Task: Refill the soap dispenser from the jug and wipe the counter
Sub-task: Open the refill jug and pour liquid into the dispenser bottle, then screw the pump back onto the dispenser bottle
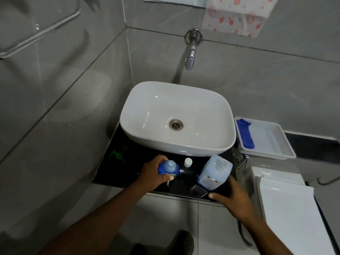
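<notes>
A small blue soap dispenser bottle (169, 168) stands on the black counter (114, 173) in front of the basin, its neck uncapped. My left hand (152, 173) is wrapped around its left side. Its green pump (117, 155) lies on the counter further left. A white cap (188, 161) sits between the bottle and the jug (214, 172). The jug is translucent, holds pale blue liquid and has an uncovered mouth. My right hand (233, 196) is at the jug's lower right with fingers spread; contact with the jug is unclear. A blue cloth (244, 133) lies in a white tray (266, 156).
The white basin (128, 111) fills the counter's back, under a chrome wall tap (191, 56). A small dark object (200, 192) lies at the counter's front edge by my right thumb. A white cistern lid (287, 208) is at the right. Grey tiled walls close in on the left.
</notes>
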Tool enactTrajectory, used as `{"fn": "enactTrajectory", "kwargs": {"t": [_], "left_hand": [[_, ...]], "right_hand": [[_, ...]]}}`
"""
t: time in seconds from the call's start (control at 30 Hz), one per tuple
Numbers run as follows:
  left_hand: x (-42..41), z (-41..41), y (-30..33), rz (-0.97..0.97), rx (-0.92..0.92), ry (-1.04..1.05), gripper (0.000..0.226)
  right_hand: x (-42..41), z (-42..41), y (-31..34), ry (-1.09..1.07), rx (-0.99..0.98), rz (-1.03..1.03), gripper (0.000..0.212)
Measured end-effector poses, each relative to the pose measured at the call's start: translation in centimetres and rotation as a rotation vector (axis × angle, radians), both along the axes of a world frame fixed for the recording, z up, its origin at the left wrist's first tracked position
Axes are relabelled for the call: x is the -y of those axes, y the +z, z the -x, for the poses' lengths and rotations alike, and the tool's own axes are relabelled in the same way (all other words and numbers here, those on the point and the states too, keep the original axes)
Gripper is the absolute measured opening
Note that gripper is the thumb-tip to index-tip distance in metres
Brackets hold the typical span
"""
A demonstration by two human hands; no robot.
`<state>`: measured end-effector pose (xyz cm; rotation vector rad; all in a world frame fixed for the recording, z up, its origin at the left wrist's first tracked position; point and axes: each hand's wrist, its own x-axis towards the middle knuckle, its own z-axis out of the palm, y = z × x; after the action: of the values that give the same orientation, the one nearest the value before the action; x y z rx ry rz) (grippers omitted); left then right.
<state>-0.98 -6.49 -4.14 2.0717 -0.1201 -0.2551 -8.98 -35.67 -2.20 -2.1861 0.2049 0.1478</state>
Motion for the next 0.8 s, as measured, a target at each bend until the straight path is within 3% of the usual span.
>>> {"fn": "enactTrajectory", "kwargs": {"t": [0.07,0.17,0.37,0.5,0.57,0.63,0.7,0.8], "left_hand": [[0.0,0.0,0.1,0.004,-0.003,-0.003,0.054],[-0.1,0.1,-0.4,0.016,0.001,0.010,0.055],[-0.3,0.2,0.1,-0.012,0.021,-0.039,0.059],[-1.4,0.7,0.5,-0.027,-0.073,-0.056,0.087],[-3.0,0.9,0.5,-0.081,-0.101,0.084,0.075],[-5.6,0.3,0.6,-0.156,-0.109,0.338,0.040],[-8.5,-1.1,0.8,-0.139,-0.167,0.617,0.021],[-11.0,-3.4,0.6,-0.090,-0.275,0.796,0.054]], "right_hand": [[-1.5,2.8,-0.3,-0.068,0.002,0.202,0.053],[-5.2,4.4,-0.2,-0.027,-0.009,0.163,0.034],[-11.8,-3.3,2.0,0.169,0.200,0.056,0.070],[-13.0,-6.2,1.4,0.304,0.139,0.032,0.060],[-12.8,-6.5,0.8,0.300,0.137,0.019,0.049],[-12.6,-6.8,0.4,0.288,0.125,-0.010,0.044],[-12.5,-6.9,0.2,0.279,0.105,-0.041,0.046],[-12.7,-6.9,0.1,0.259,0.098,-0.052,0.048]]}}
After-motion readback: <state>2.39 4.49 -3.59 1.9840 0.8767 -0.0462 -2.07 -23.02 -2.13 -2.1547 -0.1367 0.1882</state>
